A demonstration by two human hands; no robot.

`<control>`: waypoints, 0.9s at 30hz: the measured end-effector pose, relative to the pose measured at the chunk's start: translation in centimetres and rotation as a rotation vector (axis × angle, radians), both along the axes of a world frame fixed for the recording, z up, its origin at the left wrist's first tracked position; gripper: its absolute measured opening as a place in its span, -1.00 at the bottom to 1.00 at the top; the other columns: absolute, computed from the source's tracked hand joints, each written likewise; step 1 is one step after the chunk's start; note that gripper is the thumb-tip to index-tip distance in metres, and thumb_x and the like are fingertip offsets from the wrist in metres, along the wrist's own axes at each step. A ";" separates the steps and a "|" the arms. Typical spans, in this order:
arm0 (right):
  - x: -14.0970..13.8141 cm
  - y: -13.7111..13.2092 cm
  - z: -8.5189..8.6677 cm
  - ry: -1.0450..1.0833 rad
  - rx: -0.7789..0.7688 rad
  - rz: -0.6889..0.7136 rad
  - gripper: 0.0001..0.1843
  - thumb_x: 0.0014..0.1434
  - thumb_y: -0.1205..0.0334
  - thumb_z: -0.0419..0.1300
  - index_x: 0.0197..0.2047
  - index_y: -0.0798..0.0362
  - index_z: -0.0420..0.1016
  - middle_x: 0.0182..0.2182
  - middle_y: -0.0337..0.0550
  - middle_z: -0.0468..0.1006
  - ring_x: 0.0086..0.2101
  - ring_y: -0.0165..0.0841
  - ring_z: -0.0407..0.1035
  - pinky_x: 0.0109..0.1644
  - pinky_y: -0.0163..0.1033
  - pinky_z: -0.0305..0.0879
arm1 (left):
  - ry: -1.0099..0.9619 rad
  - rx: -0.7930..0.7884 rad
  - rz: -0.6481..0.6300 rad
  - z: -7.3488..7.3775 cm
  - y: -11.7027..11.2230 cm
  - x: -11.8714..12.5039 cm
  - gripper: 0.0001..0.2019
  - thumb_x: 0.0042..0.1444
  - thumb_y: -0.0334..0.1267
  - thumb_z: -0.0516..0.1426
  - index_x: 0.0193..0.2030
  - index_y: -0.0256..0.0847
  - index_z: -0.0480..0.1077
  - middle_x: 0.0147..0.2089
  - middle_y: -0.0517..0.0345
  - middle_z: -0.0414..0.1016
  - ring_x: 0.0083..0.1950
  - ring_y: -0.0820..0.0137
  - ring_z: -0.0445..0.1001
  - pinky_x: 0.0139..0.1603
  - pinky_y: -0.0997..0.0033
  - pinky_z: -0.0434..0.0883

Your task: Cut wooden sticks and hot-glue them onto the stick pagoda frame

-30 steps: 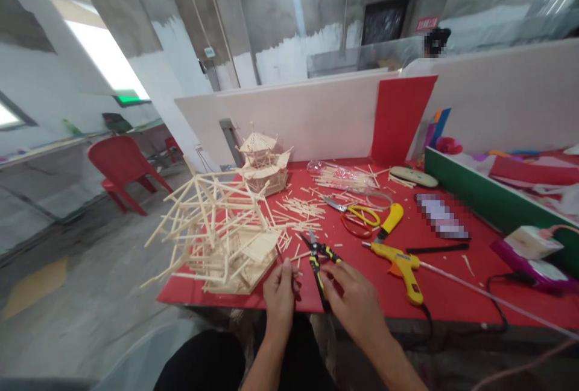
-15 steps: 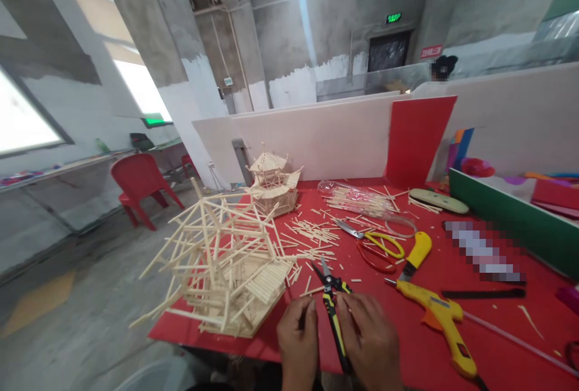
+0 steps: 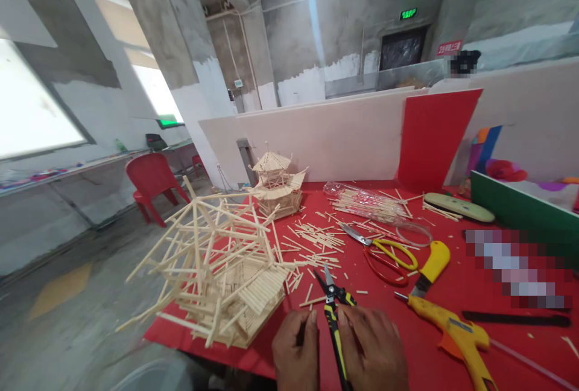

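My left hand (image 3: 296, 352) and my right hand (image 3: 374, 349) rest side by side at the near edge of the red table (image 3: 407, 294). Between them lie yellow-and-black cutters (image 3: 332, 309), jaws pointing away from me. My left hand's fingers are curled and pressed together beside the long handle; what they hold is hidden. My right hand is curled over the other handle. Just left of my hands stands a large, tilted model of thin wooden sticks (image 3: 217, 270). A smaller stick pagoda (image 3: 275, 186) stands behind it.
Loose cut sticks (image 3: 316, 237) and a clear bag of sticks (image 3: 362, 201) lie mid-table. To the right lie yellow scissors (image 3: 384, 252), a yellow utility knife (image 3: 432, 267) and a yellow glue gun (image 3: 456, 333). A white partition (image 3: 325, 137) backs the table; a red chair (image 3: 151, 183) stands left.
My head has tipped up and turned left, so the table sits lower in view. My hands have closed in on either side of the cutters, which have stayed in place.
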State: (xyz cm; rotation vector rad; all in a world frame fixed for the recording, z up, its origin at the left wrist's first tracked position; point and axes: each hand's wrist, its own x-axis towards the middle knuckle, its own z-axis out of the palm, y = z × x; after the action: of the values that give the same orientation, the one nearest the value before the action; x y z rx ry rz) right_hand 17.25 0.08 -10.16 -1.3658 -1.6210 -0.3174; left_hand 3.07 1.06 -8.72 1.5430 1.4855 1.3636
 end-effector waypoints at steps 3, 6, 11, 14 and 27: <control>0.2 0.1 -0.5 -0.005 0.013 0.004 -0.81 0.23 0.18 0.14 -0.12 -0.01 0.52 -0.32 -0.10 0.58 -0.32 -0.27 0.41 -0.19 -0.15 0.21 | 0.021 0.006 0.013 -0.1 0.0 0.0 -0.74 0.12 -0.05 0.14 -0.42 -0.16 0.51 -0.45 0.07 0.52 -0.40 0.30 0.46 -0.31 0.41 0.42; 0.3 0.3 -0.8 -0.010 0.040 0.005 -0.80 0.21 0.17 0.16 -0.11 -0.02 0.52 -0.33 -0.10 0.57 -0.32 -0.27 0.40 -0.20 -0.15 0.21 | 0.023 0.006 0.014 -0.2 0.1 0.0 -0.76 0.08 -0.06 0.17 -0.42 -0.15 0.52 -0.44 0.06 0.53 -0.39 0.29 0.47 -0.31 0.41 0.43; 0.4 0.5 -1.1 -0.011 0.060 0.007 -0.78 0.20 0.17 0.17 -0.10 -0.01 0.52 -0.33 -0.11 0.56 -0.32 -0.27 0.40 -0.23 -0.16 0.21 | -0.005 -0.001 0.039 -0.5 0.2 0.0 -0.77 0.06 -0.04 0.18 -0.39 -0.15 0.53 -0.41 0.06 0.55 -0.37 0.28 0.50 -0.30 0.40 0.46; 0.3 0.5 -1.0 0.007 0.052 -0.014 -0.80 0.21 0.18 0.15 -0.11 -0.02 0.52 -0.32 -0.10 0.56 -0.32 -0.27 0.39 -0.23 -0.16 0.19 | -0.010 -0.023 0.044 -0.2 0.0 0.1 -0.75 0.07 -0.03 0.17 -0.37 -0.16 0.52 -0.41 0.09 0.54 -0.36 0.29 0.49 -0.30 0.41 0.44; -1.1 -0.6 1.0 -0.002 0.006 0.029 -0.83 0.23 0.32 0.10 -0.17 0.03 0.51 -0.29 -0.09 0.53 -0.24 -0.27 0.35 -0.10 -0.10 0.17 | -0.073 0.032 0.051 0.6 -0.2 0.2 -0.59 0.07 0.01 0.17 -0.66 -0.20 0.28 -0.61 0.22 0.26 -0.52 0.44 0.22 -0.47 0.50 0.24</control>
State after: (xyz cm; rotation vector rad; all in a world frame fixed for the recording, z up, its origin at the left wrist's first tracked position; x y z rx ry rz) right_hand 16.20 -0.56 -9.17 -1.3369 -1.6384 -0.3060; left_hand 3.25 0.86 -8.17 1.4677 1.4739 1.4638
